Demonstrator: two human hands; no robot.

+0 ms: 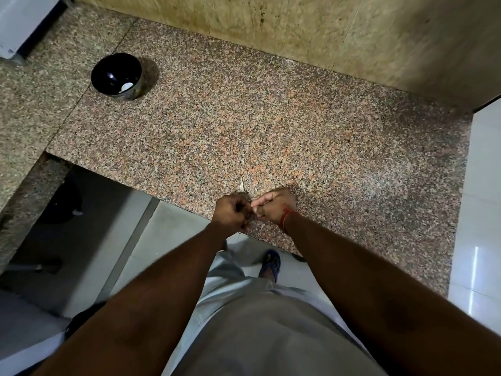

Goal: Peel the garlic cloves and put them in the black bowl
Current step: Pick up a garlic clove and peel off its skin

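Garlic clove, seemingly pinched between the curled left hand (230,213) and right hand (273,205) at the desk (271,126) edge, is mid-peel; next comes carrying it left to the far black bowl (116,76).

The worktop (271,118) lies open from its near edge to the far wall (298,31), which closes it off at the back. The black bowl (116,76) stands alone at the far left, well apart from anything else. 1 scrap of garlic skin (241,185) lies near the near edge.
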